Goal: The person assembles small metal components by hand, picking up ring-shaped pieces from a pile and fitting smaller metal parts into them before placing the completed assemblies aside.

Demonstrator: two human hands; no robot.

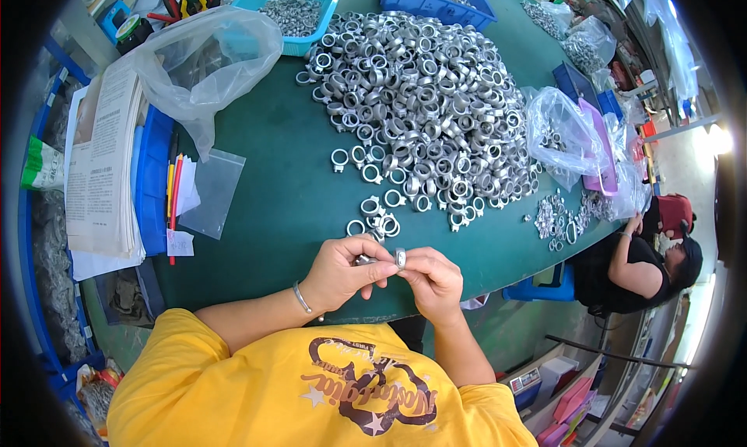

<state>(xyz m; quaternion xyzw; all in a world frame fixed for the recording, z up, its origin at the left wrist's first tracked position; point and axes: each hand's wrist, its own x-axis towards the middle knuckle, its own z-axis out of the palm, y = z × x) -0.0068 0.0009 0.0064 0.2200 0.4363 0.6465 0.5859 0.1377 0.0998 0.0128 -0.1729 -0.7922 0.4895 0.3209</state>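
My left hand [340,274], with a bracelet on its wrist, is closed in a pinch just above the table's near edge. My right hand [433,282] meets it, its fingers also pinched together. Between the two sets of fingertips stands a small silver metal ring [401,258], gripped from both sides. Another bit of grey metal [364,259] shows in the curl of my left fingers, mostly hidden. Just beyond my hands lies a little cluster of metal ring clamps [380,217]. A large heap of the same ring clamps [424,105] spreads farther back.
The green table [264,213] carries a turquoise basket [336,19] and a blue tray [486,17] of small metal parts. Papers [105,167], pencils [176,206] and plastic bags [206,66] lie left. A purple tray [599,147] stands right; another person [638,268] sits beyond.
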